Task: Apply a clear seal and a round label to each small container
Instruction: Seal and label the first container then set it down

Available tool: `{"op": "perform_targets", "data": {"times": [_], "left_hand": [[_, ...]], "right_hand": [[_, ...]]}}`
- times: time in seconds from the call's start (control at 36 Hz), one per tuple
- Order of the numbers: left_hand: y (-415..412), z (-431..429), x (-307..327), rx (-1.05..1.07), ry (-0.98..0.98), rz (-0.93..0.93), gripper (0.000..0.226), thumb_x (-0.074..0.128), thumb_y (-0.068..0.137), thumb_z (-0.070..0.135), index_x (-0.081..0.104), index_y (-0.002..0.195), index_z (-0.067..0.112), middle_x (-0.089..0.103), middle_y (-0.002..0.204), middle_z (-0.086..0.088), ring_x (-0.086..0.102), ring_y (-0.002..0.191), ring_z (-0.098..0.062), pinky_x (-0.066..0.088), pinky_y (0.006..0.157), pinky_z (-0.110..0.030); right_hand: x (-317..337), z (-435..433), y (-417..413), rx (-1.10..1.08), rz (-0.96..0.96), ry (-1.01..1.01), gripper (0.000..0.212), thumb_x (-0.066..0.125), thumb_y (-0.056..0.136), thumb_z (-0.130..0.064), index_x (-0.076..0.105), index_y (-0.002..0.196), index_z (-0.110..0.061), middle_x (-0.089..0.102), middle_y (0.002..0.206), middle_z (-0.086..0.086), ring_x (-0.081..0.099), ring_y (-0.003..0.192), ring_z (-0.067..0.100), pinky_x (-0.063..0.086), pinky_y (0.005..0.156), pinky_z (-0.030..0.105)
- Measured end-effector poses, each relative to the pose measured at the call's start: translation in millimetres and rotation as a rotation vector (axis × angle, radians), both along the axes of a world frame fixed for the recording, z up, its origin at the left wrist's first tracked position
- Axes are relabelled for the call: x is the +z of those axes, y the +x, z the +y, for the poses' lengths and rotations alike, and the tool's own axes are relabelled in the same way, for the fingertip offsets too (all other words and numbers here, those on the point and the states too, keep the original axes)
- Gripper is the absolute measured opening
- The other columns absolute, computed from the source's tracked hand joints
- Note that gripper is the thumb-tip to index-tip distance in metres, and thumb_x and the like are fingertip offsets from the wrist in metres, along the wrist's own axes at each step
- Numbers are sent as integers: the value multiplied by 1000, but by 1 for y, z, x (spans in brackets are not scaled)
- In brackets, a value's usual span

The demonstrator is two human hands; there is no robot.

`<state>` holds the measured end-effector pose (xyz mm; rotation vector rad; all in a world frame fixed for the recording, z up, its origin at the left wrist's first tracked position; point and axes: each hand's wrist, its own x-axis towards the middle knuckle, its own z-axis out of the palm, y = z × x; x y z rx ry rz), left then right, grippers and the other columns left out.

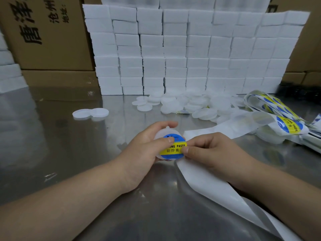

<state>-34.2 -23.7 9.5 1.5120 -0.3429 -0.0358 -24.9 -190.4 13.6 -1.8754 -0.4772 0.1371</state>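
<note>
A wall of white boxes (187, 49) is standing along the far edge of the steel table (69, 145), with cardboard cartons (48, 32) rising behind it at the far left corner. At its foot a heap of translucent lids (191, 103) is spreading from the middle toward the right edge, where loose label strips (284, 122) are lying tangled. A separate pair of lids (90, 113) is sitting left of centre. A white backing strip (205, 185) is running from the right side down to the near edge, passing under the right hand (213, 152). Bare steel is showing across the left half, from the near edge up to that pair.

Around the middle, nearer the near edge, the left hand (144, 150) is curling round the small container (162, 133), its thumb pressing on the round label (173, 146) on top. The right hand is pinching the label's right rim between thumb and forefinger.
</note>
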Motion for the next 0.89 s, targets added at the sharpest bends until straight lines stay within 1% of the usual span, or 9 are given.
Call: {"op": "perform_targets", "data": {"times": [0.06,0.19,0.31,0.42,0.47,0.56,0.69,0.81,0.89], "left_hand": [[0,0,0,22,26,-19,30,57,65,24,68,84,44,66,101,-12,64,88,-25,47,94,-48],[0,-2,-1,65,90,-88,32,61,64,27,64,87,50,60,97,0,59,103,-32,44,97,-49],[1,-2,-2,77,135,-107,31,62,65,29,63,90,46,61,95,3,59,102,-30,46,95,-48],[2,-3,-3,89,157,-120,29,61,66,30,62,91,45,60,92,7,60,101,-29,46,95,-48],[2,-2,-3,90,167,-130,26,64,71,29,61,92,43,61,91,6,60,100,-29,46,95,-48],[3,-2,-4,91,201,-145,26,64,84,17,60,95,41,61,89,7,61,95,-23,47,94,-45],[5,-1,-6,92,231,-163,25,61,85,17,60,93,40,62,86,11,60,87,-12,49,92,-39],[6,-1,-9,83,212,-155,27,61,85,16,63,87,43,65,81,14,62,86,-10,51,90,-35],[7,0,-10,74,197,-157,24,60,86,14,64,89,38,67,82,16,62,84,-4,51,87,-27]], "right_hand": [[0,1,0,4,4,16,14,63,82,-22,74,75,-20,52,71,13,37,66,20,29,60,32],[1,3,-2,17,2,19,18,63,80,-25,76,71,-34,54,75,16,39,73,20,27,65,34],[1,4,-2,5,-2,18,14,63,78,-27,76,73,-30,58,83,38,41,75,20,29,67,35],[0,5,-1,8,-7,15,13,64,76,-31,76,71,-31,55,73,15,39,70,20,28,64,34],[1,5,-1,-5,-20,-2,14,63,74,-34,75,66,-31,53,69,11,37,64,19,29,57,31],[2,5,-2,-34,-49,-29,20,63,74,-34,72,56,-33,49,62,8,34,53,15,26,44,21],[2,6,-3,-47,-63,-39,24,64,76,-33,70,52,-34,50,62,9,34,58,16,26,51,26],[2,5,-3,-59,-73,-54,21,65,76,-34,71,57,-29,48,62,9,32,57,15,25,47,24],[1,5,-3,-69,-71,-49,18,65,73,-36,71,62,-23,49,64,9,34,60,16,27,54,29]]}}
